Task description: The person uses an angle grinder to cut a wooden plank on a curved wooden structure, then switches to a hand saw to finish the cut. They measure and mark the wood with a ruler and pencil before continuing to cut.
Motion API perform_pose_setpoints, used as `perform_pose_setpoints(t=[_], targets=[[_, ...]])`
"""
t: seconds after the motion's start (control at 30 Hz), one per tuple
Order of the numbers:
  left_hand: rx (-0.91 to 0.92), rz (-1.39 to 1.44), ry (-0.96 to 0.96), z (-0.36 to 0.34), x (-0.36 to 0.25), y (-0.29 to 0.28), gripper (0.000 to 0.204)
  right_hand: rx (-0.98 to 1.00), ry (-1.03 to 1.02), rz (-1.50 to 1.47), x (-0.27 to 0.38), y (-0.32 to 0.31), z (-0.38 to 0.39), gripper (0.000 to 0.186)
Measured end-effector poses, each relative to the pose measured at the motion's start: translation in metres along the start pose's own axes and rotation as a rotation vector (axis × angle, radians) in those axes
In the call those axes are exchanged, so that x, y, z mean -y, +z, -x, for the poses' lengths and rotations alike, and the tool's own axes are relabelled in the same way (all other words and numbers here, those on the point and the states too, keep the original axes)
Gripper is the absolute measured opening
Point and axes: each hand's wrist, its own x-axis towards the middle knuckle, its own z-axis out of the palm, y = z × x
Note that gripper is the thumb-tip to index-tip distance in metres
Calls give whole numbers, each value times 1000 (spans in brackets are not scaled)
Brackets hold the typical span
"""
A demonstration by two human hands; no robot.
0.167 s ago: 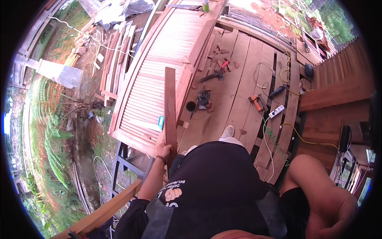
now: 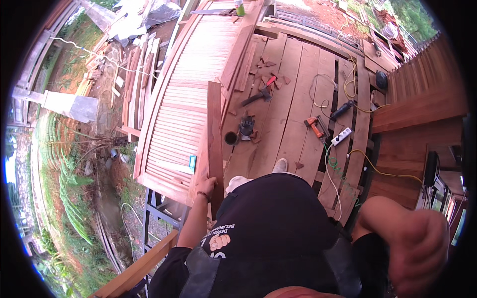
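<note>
My left hand [image 2: 208, 186] is closed round the near end of a long reddish-brown wooden board [image 2: 214, 134]. The board stands on its narrow side, along the right edge of a slatted wooden panel [image 2: 181, 114]. Raised close to the camera at the lower right, my right hand [image 2: 420, 248] is blurred, with its fingers curled in. Whatever it may hold is hidden. A small turquoise-edged tool [image 2: 192, 163] lies on the panel's near end, left of the board.
Right of the panel, a plank floor [image 2: 293, 99] bears a red-and-black hammer [image 2: 259, 94], a dark glove [image 2: 246, 126], a cup [image 2: 231, 138], wood offcuts [image 2: 266, 63], an orange nail gun [image 2: 316, 126], a black power tool [image 2: 343, 110] and a white power strip [image 2: 341, 136]. Cables trail between gaps.
The panel and floor have shifted slightly left in view. My right hand has come lower and nearer, its curled fingers now showing. The left hand keeps its hold on the board.
</note>
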Motion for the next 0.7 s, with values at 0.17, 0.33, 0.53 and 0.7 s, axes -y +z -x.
perform_pose_setpoints(t=[0.17,0.33,0.53,0.7], targets=[[-28,-131,71,-29,-71,41,23,-427,1000,600,-50,-107,160,25],[45,-198,124,-87,-89,60,24,89,1915,1055,-62,-155,376,26],[-55,-557,193,-201,-147,80,29,-111,2624,693,37,-168,528,25],[-20,-512,197,-317,-175,96,36,-79,2592,931,91,-203,523,21]])
